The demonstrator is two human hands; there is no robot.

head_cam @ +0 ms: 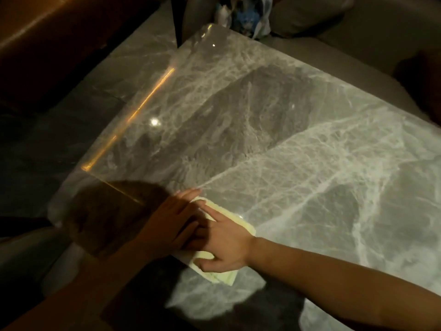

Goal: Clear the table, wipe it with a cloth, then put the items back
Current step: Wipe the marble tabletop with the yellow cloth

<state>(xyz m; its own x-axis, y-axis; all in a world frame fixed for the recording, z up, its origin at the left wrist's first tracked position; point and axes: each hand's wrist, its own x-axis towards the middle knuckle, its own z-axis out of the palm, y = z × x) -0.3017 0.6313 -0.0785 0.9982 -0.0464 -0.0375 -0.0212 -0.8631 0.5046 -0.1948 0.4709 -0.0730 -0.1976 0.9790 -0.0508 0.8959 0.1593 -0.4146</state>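
A pale yellow folded cloth [229, 217] lies flat on the glossy grey marble table [298, 151], near its front left corner. My left hand [170, 222] rests flat on the cloth's left part, fingers stretched toward the far side. My right hand [220, 244] lies across the cloth beside it, palm down, thumb on the near edge of the cloth. The two hands touch and overlap slightly. Most of the cloth is hidden under them. Nothing else stands on the table top.
A plastic bag [241, 17] with blue and white contents sits beyond the table's far corner. A dark chair leg [177, 22] stands beside it. A brown sofa [47, 32] runs along the left. Grey tiled floor [100, 96] surrounds the table.
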